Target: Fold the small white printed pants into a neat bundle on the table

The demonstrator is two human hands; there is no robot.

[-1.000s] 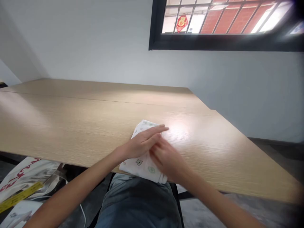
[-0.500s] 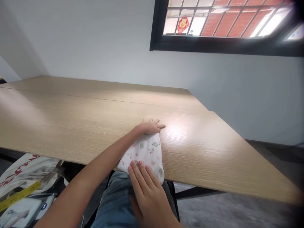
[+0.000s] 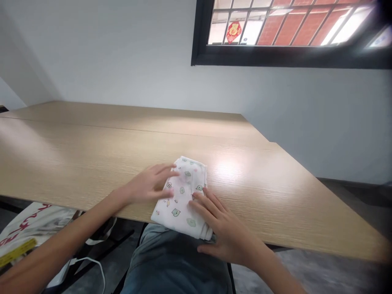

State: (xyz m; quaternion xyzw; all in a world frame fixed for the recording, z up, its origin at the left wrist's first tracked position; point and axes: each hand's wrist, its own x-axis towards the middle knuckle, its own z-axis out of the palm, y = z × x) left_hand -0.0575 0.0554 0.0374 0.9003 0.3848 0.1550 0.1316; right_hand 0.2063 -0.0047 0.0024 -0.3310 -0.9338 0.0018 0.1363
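Observation:
A white cloth [image 3: 180, 204] printed with small green and pink figures lies folded into a flat, roughly rectangular bundle at the table's near edge. Its lower right corner reaches over that edge. My left hand [image 3: 154, 181] is at the cloth's left side, fingers apart and slightly blurred, with the fingertips over its border; whether they touch it I cannot tell. On the right side, my right hand [image 3: 219, 222] rests with spread fingers on the cloth, its thumb stretched out below, near the lower corner.
The wooden table [image 3: 101, 159] stretches left and back to a grey wall [image 3: 122, 53]. A barred window [image 3: 275, 24] is at upper right. Below the near edge at left are a white bag [image 3: 33, 222] with red lettering, a yellow strip [image 3: 18, 252] and a white cable [image 3: 99, 265].
My left hand has drawn back from the cloth's far end to its left side. My right hand has moved from the near end to the right side. More of the cloth shows.

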